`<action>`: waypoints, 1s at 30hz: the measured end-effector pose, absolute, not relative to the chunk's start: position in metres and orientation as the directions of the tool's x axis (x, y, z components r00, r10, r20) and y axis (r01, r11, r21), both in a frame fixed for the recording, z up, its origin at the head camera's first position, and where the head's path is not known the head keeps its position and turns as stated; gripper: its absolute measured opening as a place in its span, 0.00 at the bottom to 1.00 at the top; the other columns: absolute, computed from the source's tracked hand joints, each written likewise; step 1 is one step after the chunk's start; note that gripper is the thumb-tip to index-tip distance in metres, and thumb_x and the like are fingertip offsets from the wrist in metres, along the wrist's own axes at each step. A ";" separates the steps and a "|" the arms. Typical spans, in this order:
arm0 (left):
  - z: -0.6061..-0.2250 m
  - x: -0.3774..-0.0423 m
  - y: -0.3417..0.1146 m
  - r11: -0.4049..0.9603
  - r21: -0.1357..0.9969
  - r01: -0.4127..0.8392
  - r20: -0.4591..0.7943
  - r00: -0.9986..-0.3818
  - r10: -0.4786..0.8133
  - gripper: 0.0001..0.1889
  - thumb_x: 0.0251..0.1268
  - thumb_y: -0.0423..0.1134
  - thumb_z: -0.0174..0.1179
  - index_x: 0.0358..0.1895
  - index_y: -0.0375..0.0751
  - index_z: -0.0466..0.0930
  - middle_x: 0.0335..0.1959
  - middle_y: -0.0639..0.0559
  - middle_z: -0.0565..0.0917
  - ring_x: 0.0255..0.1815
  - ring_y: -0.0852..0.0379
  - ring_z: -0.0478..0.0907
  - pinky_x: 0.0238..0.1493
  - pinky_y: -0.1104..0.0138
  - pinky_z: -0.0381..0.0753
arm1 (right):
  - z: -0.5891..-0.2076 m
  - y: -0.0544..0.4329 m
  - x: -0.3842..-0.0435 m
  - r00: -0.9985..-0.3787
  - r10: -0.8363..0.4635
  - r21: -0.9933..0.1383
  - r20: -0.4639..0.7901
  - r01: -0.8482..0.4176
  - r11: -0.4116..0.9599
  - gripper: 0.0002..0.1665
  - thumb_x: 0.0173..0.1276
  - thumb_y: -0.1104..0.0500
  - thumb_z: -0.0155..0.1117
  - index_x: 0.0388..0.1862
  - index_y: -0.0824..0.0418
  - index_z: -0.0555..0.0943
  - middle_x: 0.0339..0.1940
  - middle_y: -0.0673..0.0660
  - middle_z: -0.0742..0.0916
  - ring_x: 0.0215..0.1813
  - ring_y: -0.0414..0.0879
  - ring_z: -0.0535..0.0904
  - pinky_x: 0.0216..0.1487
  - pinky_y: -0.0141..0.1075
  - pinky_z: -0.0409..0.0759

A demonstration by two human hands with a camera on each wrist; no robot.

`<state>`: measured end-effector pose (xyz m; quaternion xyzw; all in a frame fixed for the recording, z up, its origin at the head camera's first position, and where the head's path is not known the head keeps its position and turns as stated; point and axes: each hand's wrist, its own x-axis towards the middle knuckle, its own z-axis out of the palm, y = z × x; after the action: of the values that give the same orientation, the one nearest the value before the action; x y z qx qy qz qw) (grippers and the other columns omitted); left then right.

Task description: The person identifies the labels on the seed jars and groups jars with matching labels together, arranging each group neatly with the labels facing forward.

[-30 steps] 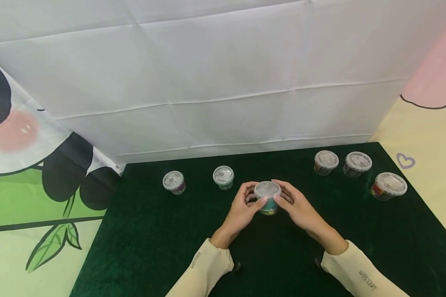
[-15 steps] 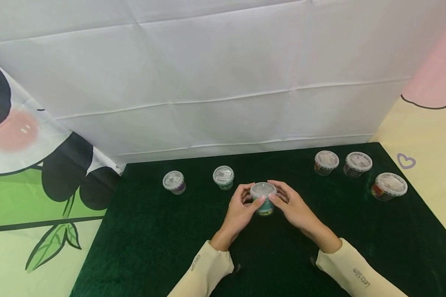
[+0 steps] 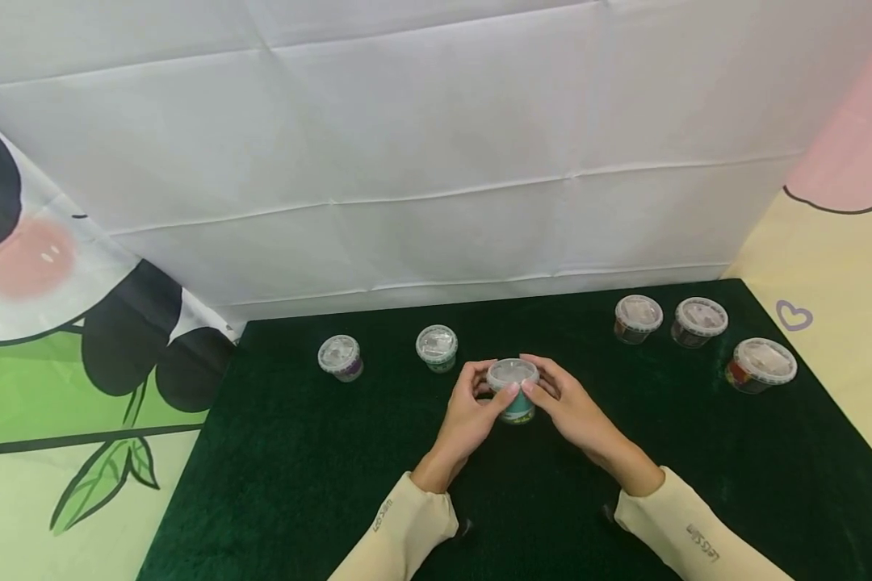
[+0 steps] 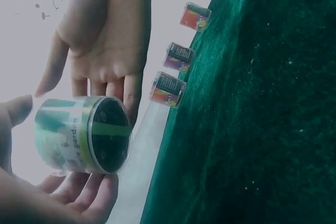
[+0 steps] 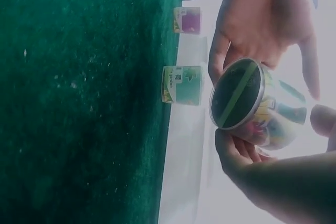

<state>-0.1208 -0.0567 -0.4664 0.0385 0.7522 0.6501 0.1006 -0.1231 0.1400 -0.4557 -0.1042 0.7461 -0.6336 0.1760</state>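
White sheet is hanging at twelve o'clock, green cloth spreading below. Left hand and right hand are holding the teal tub off the cloth, fingers clamping its sides from nine and three o'clock (underside showing in both wrist views). Two tubs are standing toward nine and ten, three more tubs toward two and three.

Right wrist view: clear jar held between left hand, upper, and right hand, lower. Round base faces left, see-through, crossed by a pale green stripe; wall printed in several colours. Two more jars near the edge of the green cloth: teal jar, label partly legible ("garden"); purple jar, above it in frame, apart. Pale specks dot the cloth.
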 end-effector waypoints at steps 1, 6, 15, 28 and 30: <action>-0.466 -0.120 -0.057 0.148 0.986 -0.080 -0.108 -0.974 0.197 0.29 0.80 0.49 0.62 0.75 0.43 0.65 0.70 0.44 0.77 0.66 0.47 0.75 0.66 0.52 0.78 | -0.456 0.141 -0.123 -0.915 -0.381 -0.982 -0.131 0.068 0.175 0.36 0.88 0.51 0.50 0.85 0.63 0.55 0.83 0.71 0.63 0.84 0.68 0.57 0.80 0.66 0.56; -0.467 -0.119 -0.059 0.127 0.988 -0.084 -0.112 -0.967 0.229 0.31 0.82 0.48 0.58 0.80 0.43 0.62 0.75 0.42 0.73 0.73 0.43 0.73 0.74 0.45 0.72 | -0.455 0.143 -0.123 -0.914 -0.385 -0.982 -0.128 0.062 0.179 0.36 0.88 0.51 0.50 0.86 0.63 0.54 0.83 0.71 0.63 0.84 0.68 0.57 0.80 0.65 0.57; -0.468 -0.120 -0.056 0.138 0.989 -0.052 -0.070 -0.989 0.132 0.29 0.77 0.45 0.66 0.73 0.39 0.71 0.64 0.44 0.81 0.60 0.51 0.78 0.62 0.56 0.81 | -0.456 0.137 -0.123 -0.921 -0.365 -0.981 -0.136 0.074 0.179 0.37 0.87 0.51 0.52 0.86 0.62 0.54 0.82 0.71 0.64 0.83 0.68 0.60 0.80 0.66 0.59; -0.473 -0.119 -0.059 0.131 0.990 -0.047 -0.067 -0.986 0.153 0.29 0.79 0.46 0.64 0.76 0.42 0.70 0.67 0.43 0.79 0.63 0.48 0.78 0.66 0.54 0.80 | -0.457 0.134 -0.122 -0.920 -0.367 -0.981 -0.134 0.070 0.181 0.36 0.88 0.51 0.50 0.86 0.61 0.55 0.82 0.69 0.64 0.82 0.67 0.62 0.79 0.66 0.60; -0.473 -0.119 -0.058 0.145 0.988 -0.054 -0.074 -0.987 0.141 0.29 0.77 0.47 0.65 0.75 0.42 0.70 0.65 0.44 0.79 0.61 0.50 0.78 0.64 0.56 0.80 | -0.458 0.133 -0.122 -0.924 -0.357 -0.981 -0.139 0.078 0.180 0.35 0.88 0.51 0.51 0.85 0.61 0.56 0.81 0.69 0.66 0.81 0.67 0.64 0.79 0.66 0.62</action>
<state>-0.1189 -0.0583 -0.4727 0.0290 0.7531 0.6530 0.0745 -0.1217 0.1335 -0.4576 -0.0931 0.7487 -0.6335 0.1716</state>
